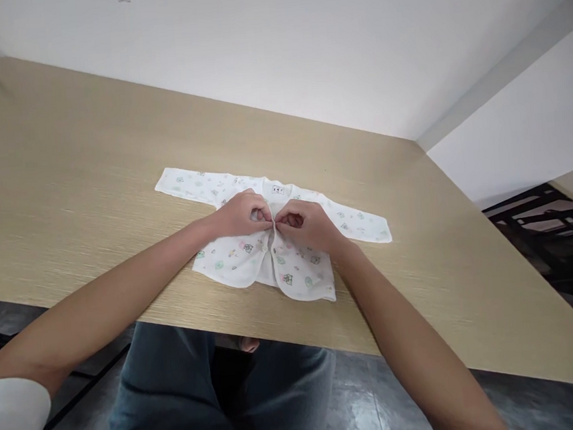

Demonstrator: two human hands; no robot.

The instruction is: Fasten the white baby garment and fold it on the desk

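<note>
A small white baby shirt (pixel 230 257) with a print of little animals and green shapes lies spread on the table, neckline away from me and both sleeves stretched out sideways. My left hand (pixel 243 212) pinches the left front edge at the middle of the chest. Right beside it, my right hand (pixel 307 223) pinches the other front edge, and the fingertips of both nearly meet. Whatever fastener sits between the fingers is too small to make out. Below the hands the two front panels part slightly towards the hem. A label shows inside the neck.
The light wood-grain table (pixel 84 145) runs back to a white wall (pixel 251 44). Its front edge is close to my legs in blue trousers (pixel 166 386). Dark metal frames (pixel 543 232) stand beyond the right edge, lower down.
</note>
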